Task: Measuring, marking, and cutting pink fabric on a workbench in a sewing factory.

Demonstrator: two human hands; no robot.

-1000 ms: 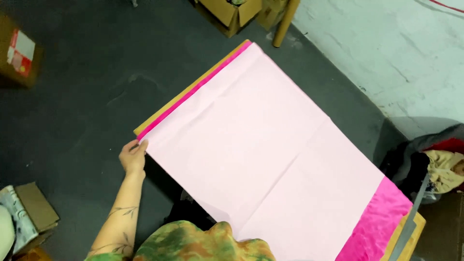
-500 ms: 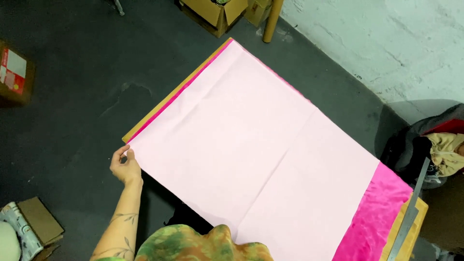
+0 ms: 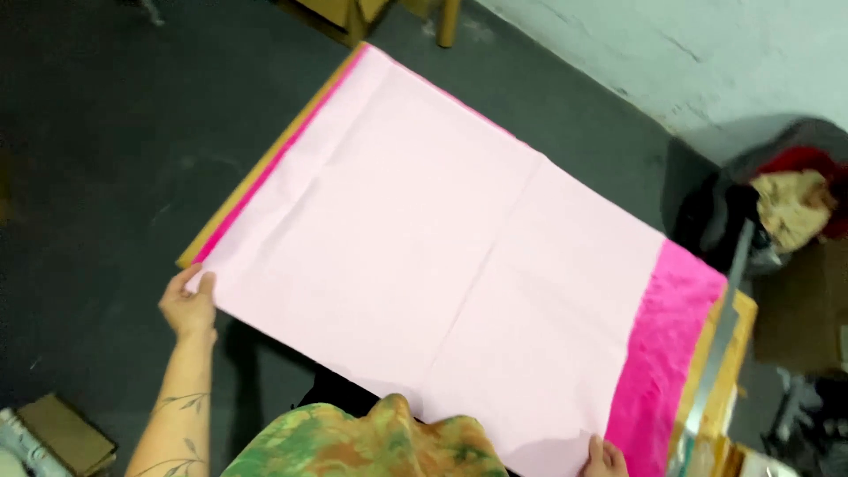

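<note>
1. Pale pink sheet [image 3: 442, 265]: large, thin, rectangular, creased with faint fold lines; spread flat across a work surface, running diagonally from upper left to lower right of the view.
2. Bright pink sheet [image 3: 662, 353]: beneath the pale one; exposed as a broad band at the right end and as a narrow strip along the upper left edge.
3. Yellowish board [image 3: 256, 177]: lowest layer, showing as a thin margin along the far left edge and again past the bright pink band at lower right.
4. Left hand [image 3: 188, 305]: at the near left corner of the pale pink sheet; fingers closed on that corner, thumb on top, holding the edge. Forearm tattooed with a leafy line pattern.
5. Right hand [image 3: 603, 459]: only fingertips in view at the bottom edge, resting on the near right corner of the pale pink sheet where it meets the bright pink band; whether pinching or merely pressing, cannot tell.
6. Green and orange mottled garment [image 3: 362, 442]: on the wearer, bottom centre, overlapping the near edge of the sheet.
7. Dark grey floor [image 3: 106, 132]: left and above.
8. Cardboard box [image 3: 62, 433]: lower left corner, well apart from the sheets.
9. Whitish wall [image 3: 689, 53]: upper right.
10. Heap of dark, red and cream cloth [image 3: 786, 194]: right edge, near the far end of the board.
</note>
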